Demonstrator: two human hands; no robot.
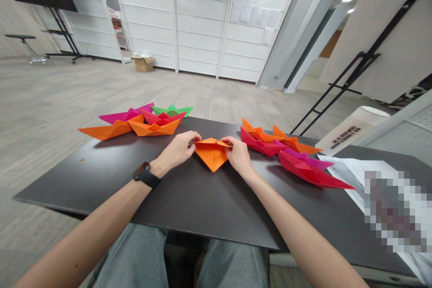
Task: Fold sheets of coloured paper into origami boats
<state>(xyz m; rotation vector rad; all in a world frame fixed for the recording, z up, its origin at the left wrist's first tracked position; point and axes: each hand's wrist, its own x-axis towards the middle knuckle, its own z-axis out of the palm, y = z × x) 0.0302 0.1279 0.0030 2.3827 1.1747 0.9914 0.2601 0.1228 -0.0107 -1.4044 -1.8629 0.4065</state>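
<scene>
A folded sheet of orange paper (pixel 212 155) is held in the middle of the table, its lower part coming to a point towards me. My left hand (pixel 182 146), with a black watch on the wrist, pinches its left corner between thumb and fingers. On the opposite corner, my right hand (pixel 239 153) grips the paper the same way. Finished-looking paper boats stand to both sides: an orange boat (pixel 155 127) is nearest my left hand, and a red boat (pixel 259 143) sits just beyond my right hand.
The dark table (pixel 202 202) also bears a green boat (pixel 172 110), a magenta boat (pixel 126 114) and a red boat (pixel 313 172). At the right lie white sheets (pixel 357 175) beside a white cylinder (pixel 351 130). A whiteboard stand (pixel 344 85) rises behind.
</scene>
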